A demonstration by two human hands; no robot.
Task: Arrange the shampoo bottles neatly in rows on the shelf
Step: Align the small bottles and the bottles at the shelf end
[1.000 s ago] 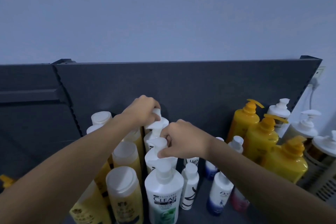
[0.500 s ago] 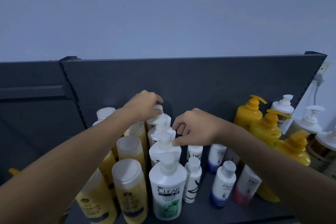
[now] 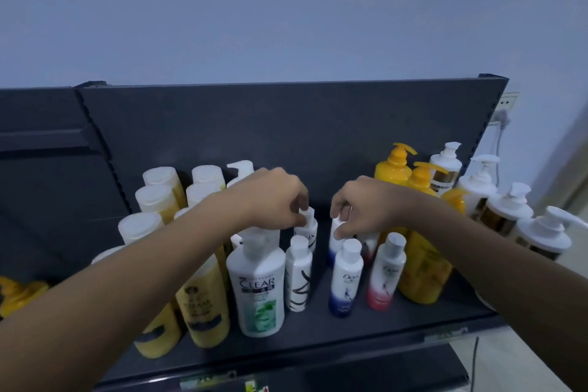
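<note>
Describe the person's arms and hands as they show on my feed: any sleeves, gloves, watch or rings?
Both forearms come in bare from the bottom corners of the frame, with no sleeve visible on either. The left hand and the right hand wear no gloves. No watch, band or ring shows on the visible wrists and fingers, though the picture is dim and slightly blurred, so fine details could be missed.
</note>
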